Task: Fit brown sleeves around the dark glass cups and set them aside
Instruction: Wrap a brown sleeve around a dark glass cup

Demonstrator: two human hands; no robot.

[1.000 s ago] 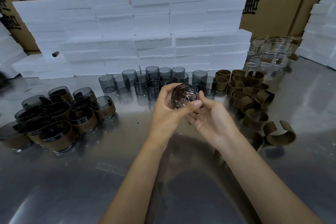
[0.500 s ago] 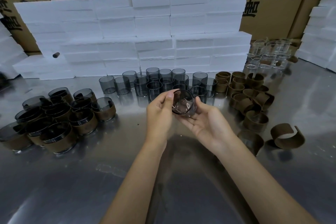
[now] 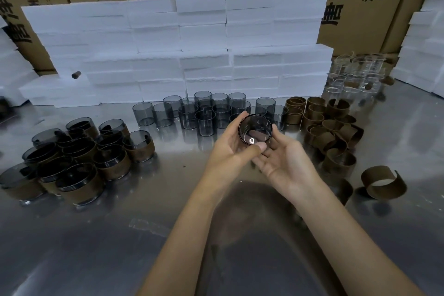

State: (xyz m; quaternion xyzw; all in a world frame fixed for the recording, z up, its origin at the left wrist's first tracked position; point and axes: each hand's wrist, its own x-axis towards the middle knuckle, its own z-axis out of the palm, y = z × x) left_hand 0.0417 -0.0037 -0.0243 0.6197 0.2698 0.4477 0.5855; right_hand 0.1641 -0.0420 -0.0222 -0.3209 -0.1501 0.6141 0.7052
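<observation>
1. Holding one dark glass cup (image 3: 255, 132) up over the steel table (image 3: 96, 235), tipped so its open mouth faces me. My left hand (image 3: 229, 151) is wrapped round it, fingers curled over the far rim and thumb pressed on the near edge. My right hand (image 3: 286, 161) sits just beside it at 3 o'clock, palm up, fingers loose and cradling underneath, not really gripping.

2. Feel-wise, my guess: smooth glass, thin wall, light but slick. It'll chip if it knocks another cup, so no squeezing by the rim alone. Better to hold it by the side wall with a finger under the thicker base.

3. No sleeve on it yet. The loose brown sleeves (image 3: 331, 132) are piled at 3 o'clock, and one split sleeve (image 3: 383, 182) lies apart at 4 o'clock. They look like stiff springy bands with a gap, so I'd spread the gap and slide one up from the base.

4. Bare cups (image 3: 206, 113) stand at 12 o'clock, well behind my hands. Finished sleeved cups (image 3: 79, 158) are bunched at 9 o'clock, touching each other, so I'd set mine down gently at the edge of that group.

5. Foam blocks (image 3: 180, 50) are stacked along the back.
</observation>
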